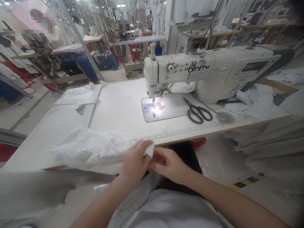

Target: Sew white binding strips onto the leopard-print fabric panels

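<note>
Near the front edge of the sewing table, my left hand [136, 160] is closed on white fabric [149, 149], a corner of which sticks up past the fingers. My right hand [169, 164] meets it from the right, its fingertips pinched at the same edge of cloth. To the left lies a white lace piece [95, 142] with a small label [85, 155], partly hanging over the table edge; it seems joined to the held cloth, though my left hand hides the join. Beyond my hands stands a white sewing machine [175, 71], its needle area lit.
Black-handled scissors [198, 110] lie right of the needle plate [161, 115]. A ruler strip [175, 131] runs along the front edge. Folded white fabric [79, 94] sits at the back left, crumpled white cloth [255, 101] at the right. A person [44, 23] is in the background.
</note>
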`<state>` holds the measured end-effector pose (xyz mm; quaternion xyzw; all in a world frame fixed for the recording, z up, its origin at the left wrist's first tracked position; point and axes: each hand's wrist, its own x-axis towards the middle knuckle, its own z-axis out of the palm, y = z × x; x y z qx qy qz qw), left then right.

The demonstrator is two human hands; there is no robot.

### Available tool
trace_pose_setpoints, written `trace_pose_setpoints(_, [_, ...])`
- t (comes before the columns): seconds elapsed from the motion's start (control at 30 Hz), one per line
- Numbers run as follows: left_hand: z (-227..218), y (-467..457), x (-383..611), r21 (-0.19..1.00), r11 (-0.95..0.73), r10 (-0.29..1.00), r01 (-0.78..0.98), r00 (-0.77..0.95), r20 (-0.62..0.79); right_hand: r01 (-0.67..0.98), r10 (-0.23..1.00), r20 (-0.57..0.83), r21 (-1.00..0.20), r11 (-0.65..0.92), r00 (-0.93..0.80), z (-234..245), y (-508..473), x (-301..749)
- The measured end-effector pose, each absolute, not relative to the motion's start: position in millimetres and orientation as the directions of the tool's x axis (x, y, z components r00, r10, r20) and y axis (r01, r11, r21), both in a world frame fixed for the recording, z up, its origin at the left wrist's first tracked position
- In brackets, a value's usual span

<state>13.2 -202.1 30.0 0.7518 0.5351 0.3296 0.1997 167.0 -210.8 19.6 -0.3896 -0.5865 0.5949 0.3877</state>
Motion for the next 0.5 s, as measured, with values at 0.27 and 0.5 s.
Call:
trace_pose_setpoints(0.27, [25.4,-206.6,2.7,0.651,-0.188,0.971,0.736,0.038,0.237,-0.110,0.957,0.004,-0.993,-0.030,-0.291,1.5,-214.6,136.1])
trace_pose_setpoints(0.5, [21.5,-209.0,-3.8,0.914,0.081,0.996,0.397,0.011,-0.093,0.021,0.985,0.023,-0.999,0.026,-0.169,-2.9,-213.9,131.9])
